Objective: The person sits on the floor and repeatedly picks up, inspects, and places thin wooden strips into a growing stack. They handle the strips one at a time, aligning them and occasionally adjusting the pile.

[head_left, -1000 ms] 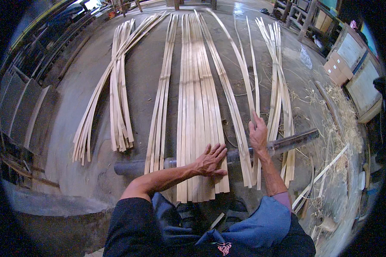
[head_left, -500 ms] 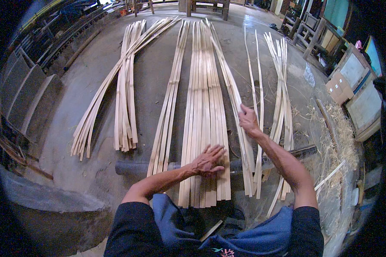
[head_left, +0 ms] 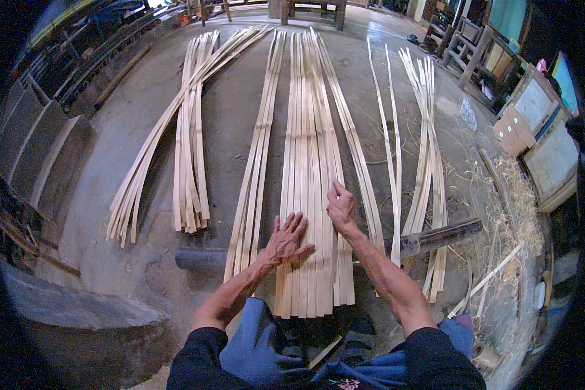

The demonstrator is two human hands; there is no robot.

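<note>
A wide row of pale, flat bamboo strips [head_left: 309,156] runs lengthwise away from me, with near ends close to my legs. My left hand [head_left: 287,242] lies flat on the left part of this row, fingers spread. Along its right edge, my right hand [head_left: 342,209] is closed around a bamboo strip [head_left: 336,260]; its fingertips are partly hidden. Beneath the strips a dark pipe [head_left: 201,258] lies crosswise. A narrow group of strips [head_left: 260,136] rests left of the row, and another narrow group [head_left: 351,133] angles off to its right.
Crossed strip bundles lie further left [head_left: 192,156] and right [head_left: 426,143], with two single strips [head_left: 391,143] nearer. Curly shavings [head_left: 517,214] heap at the right, beside a cardboard box [head_left: 515,132] and framed panels. A curved grey block [head_left: 84,312] stands at near left.
My right hand has moved left from the angled right-hand group to the main row's right edge. My left hand has slid left and slightly up the row. A strip has joined the row's right side.
</note>
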